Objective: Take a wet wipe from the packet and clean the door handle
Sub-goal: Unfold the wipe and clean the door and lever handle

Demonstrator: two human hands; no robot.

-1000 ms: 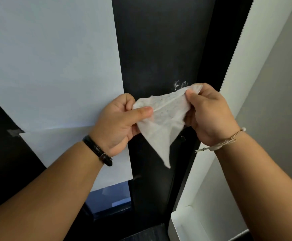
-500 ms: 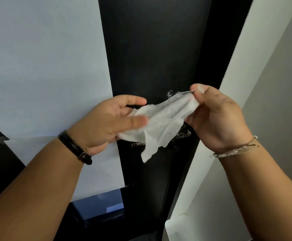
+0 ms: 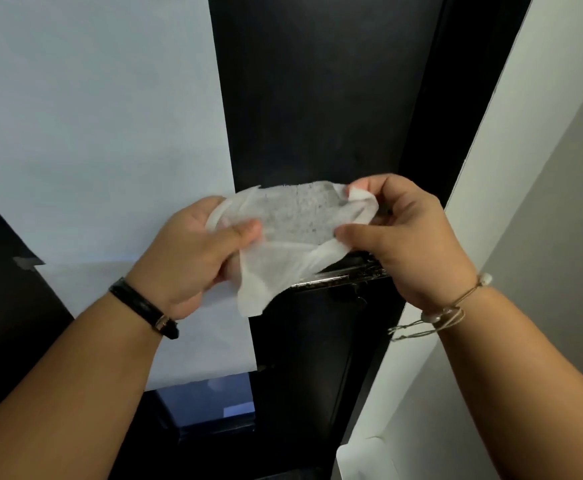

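A white wet wipe [image 3: 293,244] is stretched between both hands in front of a black door [image 3: 318,98]. My left hand [image 3: 193,251] pinches its left edge with thumb and fingers. My right hand [image 3: 404,233] pinches its right edge and upper corner. The wipe is thin and see-through in the middle, and one corner hangs down below my left hand. Just behind and under the wipe, a dark metal door handle [image 3: 338,275] sticks out from the door, partly hidden by the wipe and my right hand. No wipe packet is in view.
White paper sheets [image 3: 92,133] cover the door's left part. A white door frame [image 3: 512,133] and a grey wall [image 3: 560,271] run along the right. A black strap circles my left wrist and a string bracelet my right.
Both hands have moved apart and spread the bunched wipe wider. The view shifted, and the door handle now shows below the wipe.
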